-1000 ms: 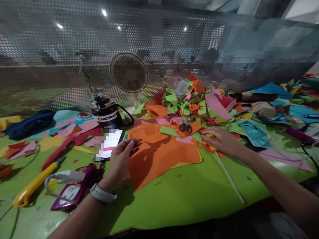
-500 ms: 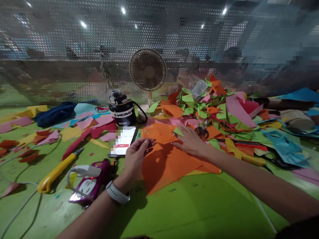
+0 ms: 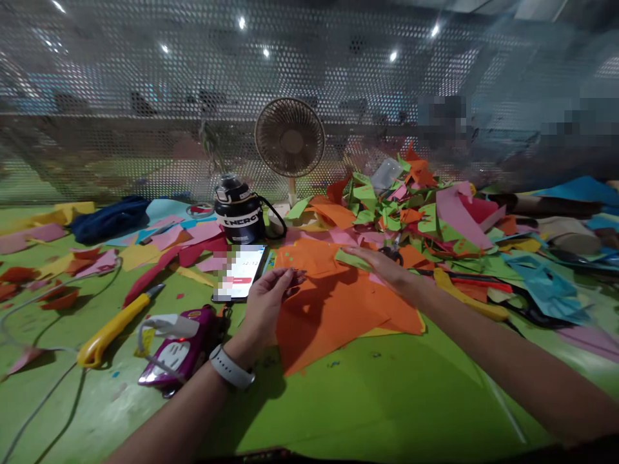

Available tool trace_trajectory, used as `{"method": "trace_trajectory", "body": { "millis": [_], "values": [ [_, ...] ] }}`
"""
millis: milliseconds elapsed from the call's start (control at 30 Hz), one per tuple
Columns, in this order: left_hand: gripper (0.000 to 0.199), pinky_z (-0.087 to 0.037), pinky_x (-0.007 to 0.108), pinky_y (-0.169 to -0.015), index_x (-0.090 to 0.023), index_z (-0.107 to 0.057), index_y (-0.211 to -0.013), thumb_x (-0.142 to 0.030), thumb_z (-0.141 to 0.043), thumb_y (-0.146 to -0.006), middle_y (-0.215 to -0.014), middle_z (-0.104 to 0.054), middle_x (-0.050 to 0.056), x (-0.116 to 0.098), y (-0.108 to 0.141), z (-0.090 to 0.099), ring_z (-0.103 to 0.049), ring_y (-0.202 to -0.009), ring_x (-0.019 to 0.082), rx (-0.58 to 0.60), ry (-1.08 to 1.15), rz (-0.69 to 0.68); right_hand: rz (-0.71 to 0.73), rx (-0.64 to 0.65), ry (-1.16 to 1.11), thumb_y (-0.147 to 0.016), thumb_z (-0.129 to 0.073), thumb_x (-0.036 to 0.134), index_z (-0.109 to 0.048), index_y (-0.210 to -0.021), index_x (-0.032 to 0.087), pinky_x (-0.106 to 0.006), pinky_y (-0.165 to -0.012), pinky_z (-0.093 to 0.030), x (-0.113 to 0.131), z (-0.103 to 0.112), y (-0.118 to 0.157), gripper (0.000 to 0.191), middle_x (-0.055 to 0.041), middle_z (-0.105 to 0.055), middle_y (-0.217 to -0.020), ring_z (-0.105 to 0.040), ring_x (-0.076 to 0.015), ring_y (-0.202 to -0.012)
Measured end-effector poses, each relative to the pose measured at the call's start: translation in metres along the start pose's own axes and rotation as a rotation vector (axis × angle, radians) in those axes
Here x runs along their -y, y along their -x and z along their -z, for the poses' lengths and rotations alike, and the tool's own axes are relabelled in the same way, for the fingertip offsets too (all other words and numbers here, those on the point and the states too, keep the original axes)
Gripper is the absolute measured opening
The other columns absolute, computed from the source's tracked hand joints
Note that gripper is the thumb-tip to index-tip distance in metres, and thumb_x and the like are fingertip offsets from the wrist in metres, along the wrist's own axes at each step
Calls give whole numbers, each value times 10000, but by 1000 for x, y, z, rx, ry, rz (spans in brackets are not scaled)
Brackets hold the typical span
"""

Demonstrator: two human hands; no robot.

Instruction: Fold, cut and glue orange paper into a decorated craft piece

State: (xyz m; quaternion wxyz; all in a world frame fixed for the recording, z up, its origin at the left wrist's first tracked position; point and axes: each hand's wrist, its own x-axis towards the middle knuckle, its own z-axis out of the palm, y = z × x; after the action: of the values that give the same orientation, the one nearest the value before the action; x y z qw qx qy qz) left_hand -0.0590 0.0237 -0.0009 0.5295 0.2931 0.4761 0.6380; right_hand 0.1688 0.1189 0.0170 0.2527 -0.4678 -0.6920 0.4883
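Orange sheets (image 3: 333, 322) lie overlapped on the green table in front of me, with a yellow edge showing beneath. Over their left side is my left hand (image 3: 271, 299), its fingers curled and thumb against the fingertips; what it pinches, if anything, is too small to make out. My right hand (image 3: 387, 270) is over the right part of the sheets, fingers stretched out towards the left. A small green paper piece (image 3: 353, 260) lies at its fingertips on the orange paper. Black-handled scissors (image 3: 394, 255) lie just behind my right hand.
A lit phone (image 3: 244, 270) and a black bottle (image 3: 238, 216) stand left of centre, a fan (image 3: 290, 138) behind. A yellow cutter (image 3: 111, 332) and purple power strip (image 3: 178, 351) with cables lie left. Coloured scraps (image 3: 377, 206) are heaped behind right; a yellow-handled tool (image 3: 469, 298) lies right.
My right hand has tilted onto its side and shifted slightly right, off the green paper piece, which shows more. My left hand has barely moved. The view has shifted slightly.
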Motion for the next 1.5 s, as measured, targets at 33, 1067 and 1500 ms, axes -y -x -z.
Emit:
{"method": "trace_trajectory", "body": {
  "millis": [33,1067,1500],
  "values": [
    [344,-534,280,-738,-148,-690,-806,-379,-843,-601,-849,-765,76,0,1,-1,-705,-776,173,6,-3,6,-36,7,-148,-874,-430,616,-628,-1253,340,-562,-1177,-106,2,1,7,509,30,-419,-1502,-239,-283,-1451],
    [272,-530,267,-705,-152,-714,-796,-379,-805,-678,-756,-740,43,7,22,-13,-676,-724,153,246,-37,25,119,18,-135,-924,-342,639,-500,-1364,396,-543,-1174,36,22,-62,69,527,122,-139,-1600,177,-182,-1467],
    [254,-547,308,-724,-171,-716,-795,-385,-792,-681,-763,-744,52,13,20,-13,-687,-731,182,240,-74,-14,133,37,-67,-915,-335,665,-480,-1374,423,-517,-1177,66,26,-65,74,539,160,-19,-1605,165,-198,-1470]
  ]
}}
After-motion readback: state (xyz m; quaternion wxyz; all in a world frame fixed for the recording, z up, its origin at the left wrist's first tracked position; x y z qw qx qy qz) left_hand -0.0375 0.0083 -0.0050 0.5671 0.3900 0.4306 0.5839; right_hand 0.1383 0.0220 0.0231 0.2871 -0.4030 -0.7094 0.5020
